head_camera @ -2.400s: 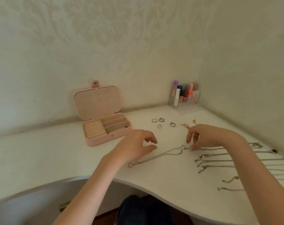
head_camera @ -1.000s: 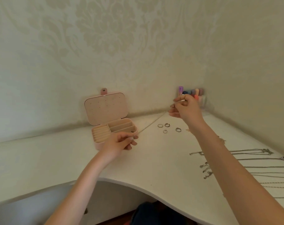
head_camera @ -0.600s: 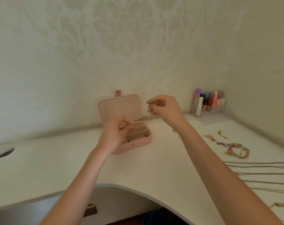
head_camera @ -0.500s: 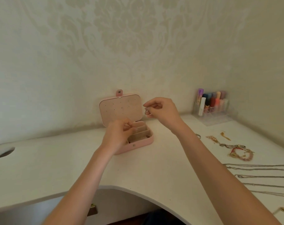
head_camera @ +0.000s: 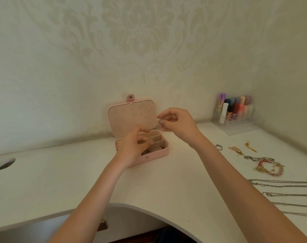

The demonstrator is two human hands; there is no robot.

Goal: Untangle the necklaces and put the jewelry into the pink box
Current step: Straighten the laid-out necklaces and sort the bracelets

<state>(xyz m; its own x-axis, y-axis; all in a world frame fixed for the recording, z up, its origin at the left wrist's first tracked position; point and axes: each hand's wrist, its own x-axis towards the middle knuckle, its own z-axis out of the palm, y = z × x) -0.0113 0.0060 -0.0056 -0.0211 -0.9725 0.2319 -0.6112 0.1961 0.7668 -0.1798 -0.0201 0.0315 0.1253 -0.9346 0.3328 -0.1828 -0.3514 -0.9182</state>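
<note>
Here the left hand [head_camera: 133, 146] hangs over the front compartments of the box [head_camera: 159, 153], fingers curled down as if pinching one end of a chain; the chain itself is too fine to make out there, so what it grips is a guess. The right hand [head_camera: 177, 122] is raised just beside the open lid [head_camera: 131, 116], thumb and forefinger pinching something small and pale at their tips, probably the clasp end of the same necklace. Something already lies in the compartment just under the left fingertips, though I cannot tell what.

The step in hand looks like feeding one necklace into the box. To do it well, the right hand should come down slowly toward the left, letting the slack pool in one compartment rather than dropping it in a heap, which would knot it again. Keep the chain away from the lid's edge and from the dividers so it does not catch. The left hand should release only once its end lies flat inside.

Well off to the right of the right hand, more chains [head_camera: 286, 183] lie stretched in separate lines on the desk [head_camera: 61, 181], with bracelets [head_camera: 268, 167], earrings [head_camera: 251, 147] and a ring [head_camera: 219, 146] beyond the forearm, none yet boxed. Most of the task is still ahead.
</note>
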